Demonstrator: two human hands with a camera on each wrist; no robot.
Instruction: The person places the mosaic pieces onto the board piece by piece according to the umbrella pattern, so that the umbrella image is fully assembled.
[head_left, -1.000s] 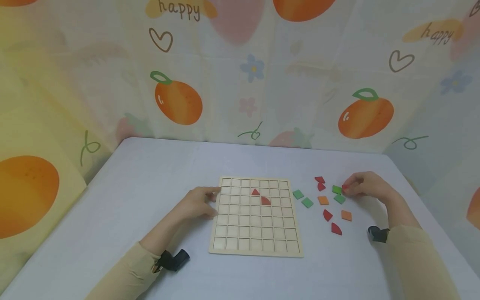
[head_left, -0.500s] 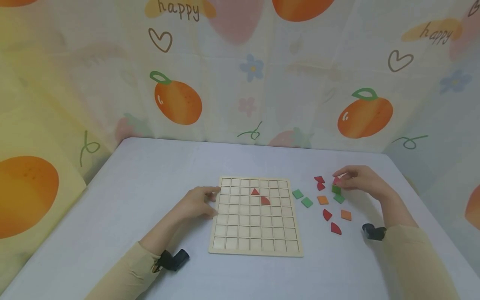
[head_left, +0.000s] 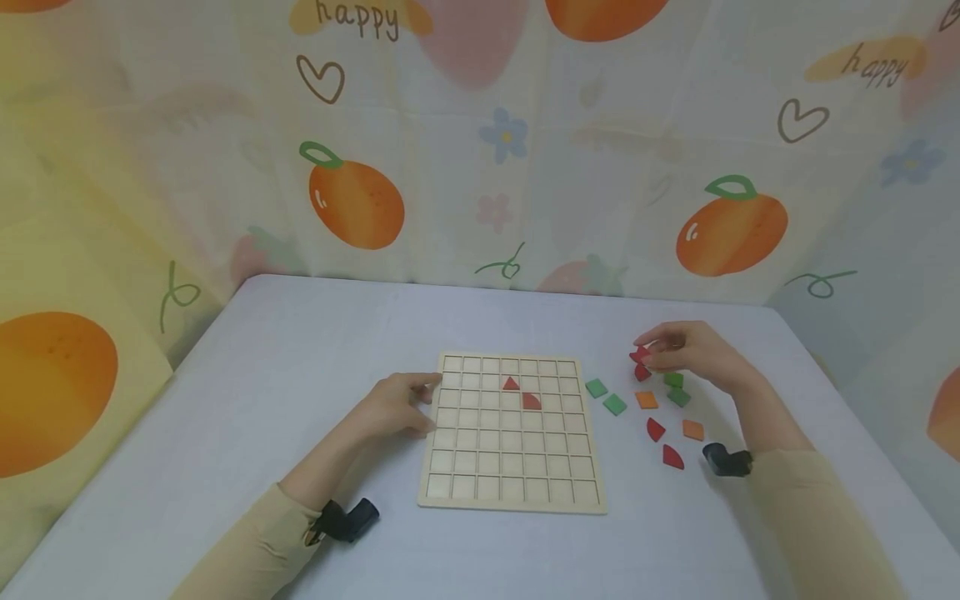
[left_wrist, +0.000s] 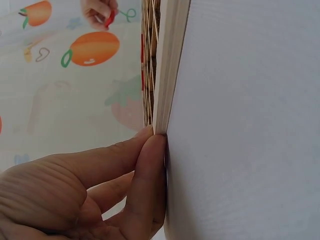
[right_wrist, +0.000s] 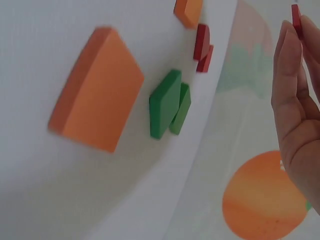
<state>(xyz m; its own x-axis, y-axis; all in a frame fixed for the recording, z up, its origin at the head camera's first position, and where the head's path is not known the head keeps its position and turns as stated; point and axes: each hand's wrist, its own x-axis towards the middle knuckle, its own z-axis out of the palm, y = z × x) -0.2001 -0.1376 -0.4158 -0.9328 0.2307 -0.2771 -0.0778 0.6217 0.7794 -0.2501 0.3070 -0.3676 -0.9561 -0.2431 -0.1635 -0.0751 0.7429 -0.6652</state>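
A wooden grid board (head_left: 512, 507) lies flat, bearing a red triangle (head_left: 511, 384) and a red quarter-round piece (head_left: 532, 402). My left hand (head_left: 386, 408) touches its left edge with the thumb and a finger spread apart; the left wrist view shows fingertips of this hand (left_wrist: 105, 195) against the board's side (left_wrist: 170, 65). Right of the board, my right hand (head_left: 693, 354) pinches a small red piece, seen edge-on (right_wrist: 296, 19) between the fingertips in the right wrist view. Just below that hand in the head view is another red piece (head_left: 642, 373), partly overlapped by what is around it.
Green tiles (head_left: 615, 405) lie beside the board's right edge, with more green tiles (head_left: 678, 397) farther right. Orange tiles (head_left: 693, 430) and red quarter-round pieces (head_left: 672, 457) are scattered nearer the front. A patterned cloth (head_left: 450, 167) hangs behind the white table (head_left: 337, 317).
My right hand has moved left and slightly back with the red piece, from beside the green tiles to above the red pieces. My left hand and the board have stayed put.
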